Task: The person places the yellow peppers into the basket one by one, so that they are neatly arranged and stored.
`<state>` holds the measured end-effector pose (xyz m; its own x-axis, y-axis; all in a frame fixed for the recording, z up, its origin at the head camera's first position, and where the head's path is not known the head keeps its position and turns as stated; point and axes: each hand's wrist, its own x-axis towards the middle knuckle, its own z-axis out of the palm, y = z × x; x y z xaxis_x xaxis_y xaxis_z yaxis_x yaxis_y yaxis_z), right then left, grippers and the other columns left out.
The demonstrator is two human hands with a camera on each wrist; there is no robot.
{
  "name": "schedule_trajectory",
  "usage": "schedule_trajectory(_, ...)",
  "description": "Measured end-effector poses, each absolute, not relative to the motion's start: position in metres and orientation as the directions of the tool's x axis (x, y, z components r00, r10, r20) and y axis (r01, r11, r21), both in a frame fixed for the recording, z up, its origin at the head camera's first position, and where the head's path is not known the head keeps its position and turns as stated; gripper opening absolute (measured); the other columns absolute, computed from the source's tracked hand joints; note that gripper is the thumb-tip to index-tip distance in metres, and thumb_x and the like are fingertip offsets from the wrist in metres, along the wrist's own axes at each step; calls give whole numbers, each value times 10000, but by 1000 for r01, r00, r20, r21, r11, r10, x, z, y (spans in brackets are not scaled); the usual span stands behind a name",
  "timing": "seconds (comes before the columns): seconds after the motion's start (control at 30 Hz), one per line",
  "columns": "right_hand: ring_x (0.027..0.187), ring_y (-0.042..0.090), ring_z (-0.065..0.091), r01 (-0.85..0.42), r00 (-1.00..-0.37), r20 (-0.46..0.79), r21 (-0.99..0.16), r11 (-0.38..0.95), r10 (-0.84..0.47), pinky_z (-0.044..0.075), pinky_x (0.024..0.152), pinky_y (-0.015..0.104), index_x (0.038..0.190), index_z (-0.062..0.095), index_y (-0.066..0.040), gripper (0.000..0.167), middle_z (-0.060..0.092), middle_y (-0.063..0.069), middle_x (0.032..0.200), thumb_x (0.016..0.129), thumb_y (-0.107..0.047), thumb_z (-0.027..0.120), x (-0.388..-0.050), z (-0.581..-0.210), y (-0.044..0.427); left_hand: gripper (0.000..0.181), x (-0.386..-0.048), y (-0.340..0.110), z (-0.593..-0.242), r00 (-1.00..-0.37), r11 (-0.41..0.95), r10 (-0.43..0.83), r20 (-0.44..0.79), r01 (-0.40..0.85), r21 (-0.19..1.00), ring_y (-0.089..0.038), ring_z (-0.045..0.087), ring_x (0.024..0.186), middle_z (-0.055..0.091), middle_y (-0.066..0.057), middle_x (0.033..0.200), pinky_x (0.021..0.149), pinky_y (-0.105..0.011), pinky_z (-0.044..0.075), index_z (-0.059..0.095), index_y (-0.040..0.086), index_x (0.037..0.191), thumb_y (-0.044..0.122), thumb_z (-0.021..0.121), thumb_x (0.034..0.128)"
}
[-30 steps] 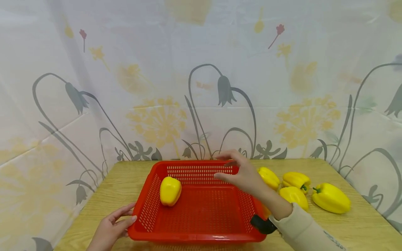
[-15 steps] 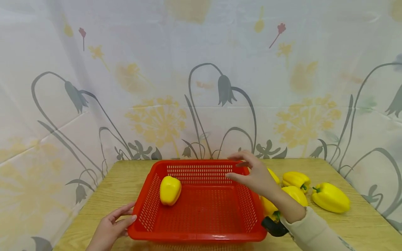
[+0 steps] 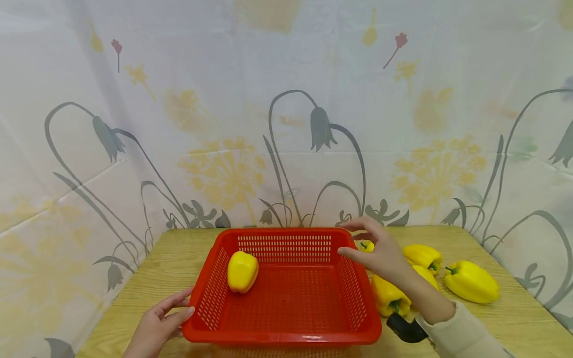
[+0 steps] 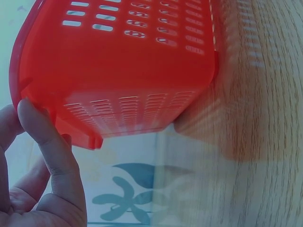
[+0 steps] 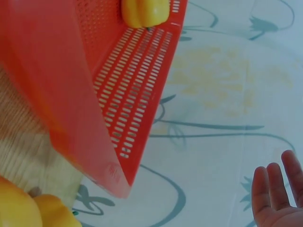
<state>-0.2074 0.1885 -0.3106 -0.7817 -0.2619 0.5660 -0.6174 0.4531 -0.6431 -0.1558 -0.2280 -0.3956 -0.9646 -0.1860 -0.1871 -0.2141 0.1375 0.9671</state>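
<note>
Head view, closest to me: the left hand pinches the left rim of the red basket. One yellow pepper sits inside, at left. The right hand, empty, thumb and fingers wide apart, hovers near the right side; more peppers lie rightward on the wooden table, before a flowered cloth.

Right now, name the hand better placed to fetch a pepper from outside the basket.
Probably the right hand: it holds nothing and appears close to the loose yellow peppers beside the red basket. The left hand grips the basket's rim on the opposite side.
</note>
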Motion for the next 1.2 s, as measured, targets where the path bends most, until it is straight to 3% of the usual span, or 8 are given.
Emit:
schedule_trajectory(0.33, 959, 215, 571, -546, -831, 512, -674, 497, -218, 475, 813, 244, 1190, 576, -74, 428, 558, 59, 1143, 800, -128, 744, -201, -314, 203, 584, -156, -228, -398, -969, 129, -175, -174, -198, 972, -274, 640, 765, 555, -134, 1069, 618, -365, 540, 466, -27, 1345, 153, 701, 842)
schedule_trajectory(0.7, 960, 27, 520, -534, -830, 530, -668, 519, -172, 452, 800, 163, 1161, 572, -34, 402, 562, 42, 1105, 802, -107, 738, -200, -325, 225, 604, -157, -229, -398, -966, 142, -177, -189, -215, 966, -271, 639, 783, 546, -141, 1088, 639, -366, 540, 483, 3, 1343, 204, 720, 825)
schedule_trajectory(1.2, 926, 10, 531, -452, -868, 483, -670, 589, -116, 451, 769, 142, 1192, 568, -51, 414, 554, 55, 1111, 816, -122, 727, -192, -344, 257, 589, -157, -229, -398, -967, 146, -179, -182, -209, 967, -278, 641, 760, 553, -139, 1075, 633, -361, 542, 478, -6, 1343, 181, 710, 835)
